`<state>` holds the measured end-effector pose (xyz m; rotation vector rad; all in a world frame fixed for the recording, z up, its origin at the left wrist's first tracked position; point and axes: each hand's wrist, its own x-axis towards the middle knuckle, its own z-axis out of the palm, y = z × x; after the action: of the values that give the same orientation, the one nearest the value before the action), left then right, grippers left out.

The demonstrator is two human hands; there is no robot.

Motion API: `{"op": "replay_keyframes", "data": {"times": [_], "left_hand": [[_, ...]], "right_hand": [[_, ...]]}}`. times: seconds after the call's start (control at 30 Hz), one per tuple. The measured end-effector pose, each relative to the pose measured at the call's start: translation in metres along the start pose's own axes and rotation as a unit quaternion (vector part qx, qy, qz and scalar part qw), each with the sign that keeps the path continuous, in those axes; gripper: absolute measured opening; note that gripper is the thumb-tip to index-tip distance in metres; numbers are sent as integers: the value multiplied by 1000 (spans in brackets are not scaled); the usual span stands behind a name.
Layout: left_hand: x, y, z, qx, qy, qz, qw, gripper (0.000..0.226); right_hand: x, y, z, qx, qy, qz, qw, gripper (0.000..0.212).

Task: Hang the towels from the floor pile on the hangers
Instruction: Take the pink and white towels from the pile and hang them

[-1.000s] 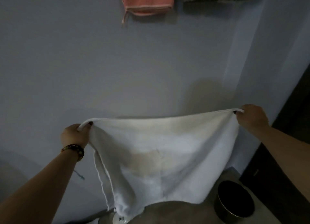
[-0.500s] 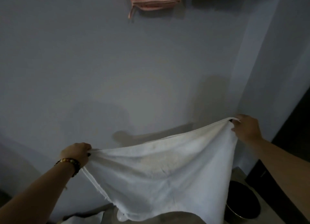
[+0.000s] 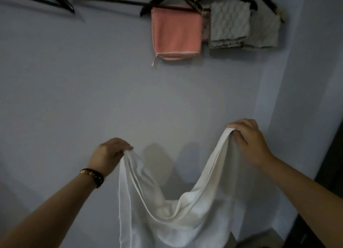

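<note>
Both hands up, white cloth towel point(image 3: 178, 210) sagging between them.
Left hand point(image 3: 109, 156) pinches one top corner tight, right hand point(image 3: 248, 140) grips the other.

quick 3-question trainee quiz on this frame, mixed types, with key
1. True or false: the white towel already hangs on a hanger.
2. Which towel hangs left of the grey towel? A) blue B) pink C) black
3. Fill in: the white towel's top edge sags between the left hand and the ____ hand.

Key
1. False; both hands hold it below the hangers.
2. B, the pink towel.
3. right; each hand grips one end.
</note>
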<state>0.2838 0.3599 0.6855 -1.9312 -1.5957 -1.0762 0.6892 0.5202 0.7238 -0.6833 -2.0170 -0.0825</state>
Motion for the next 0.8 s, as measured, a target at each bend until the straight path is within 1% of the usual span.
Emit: {"op": "replay_keyframes", "data": {"times": [0.07, 0.13, 0.2, 0.23, 0.27, 0.33, 0.4, 0.43, 0.5, 0.57, 0.67, 0.73, 0.8], "left_hand": [[18, 21, -8, -37, 44, 32, 998, 25], [28, 42, -13, -83, 71, 33, 993, 24], [36, 61, -16, -119, 103, 34, 987, 26], [38, 69, -16, -129, 120, 39, 984, 25], [39, 76, -16, -136, 136, 45, 980, 24], [40, 85, -14, -168, 154, 31, 973, 25], [37, 94, -10, -235, 147, -14, 961, 35], [34, 100, -8, -277, 140, -40, 950, 37], [26, 117, -3, -367, 122, -115, 915, 38], [15, 133, 0, -449, 106, -191, 866, 33], [-5, 153, 5, -551, 86, -257, 789, 10], [-18, 163, 8, -600, 62, -302, 738, 17], [-31, 172, 11, -659, 39, -355, 662, 27]], "right_hand": [[11, -20, -6, 49, 16, -20, 998, 30], [19, -45, -11, 119, 21, -26, 992, 29], [24, -69, -16, 180, 19, -16, 983, 28], [25, -82, -17, 213, 22, 2, 977, 26], [25, -92, -17, 257, 28, 33, 965, 24], [25, -112, -17, 364, 37, 111, 924, 30], [21, -125, -12, 435, 23, 157, 886, 32], [18, -130, -8, 450, 6, 167, 877, 29], [9, -135, 1, 464, -30, 178, 867, 25], [-1, -140, 11, 469, -59, 188, 861, 24], [-19, -146, 26, 458, -87, 205, 861, 22], [-30, -151, 31, 428, -97, 210, 874, 13], [-43, -155, 34, 432, -100, 213, 871, 10]]}}
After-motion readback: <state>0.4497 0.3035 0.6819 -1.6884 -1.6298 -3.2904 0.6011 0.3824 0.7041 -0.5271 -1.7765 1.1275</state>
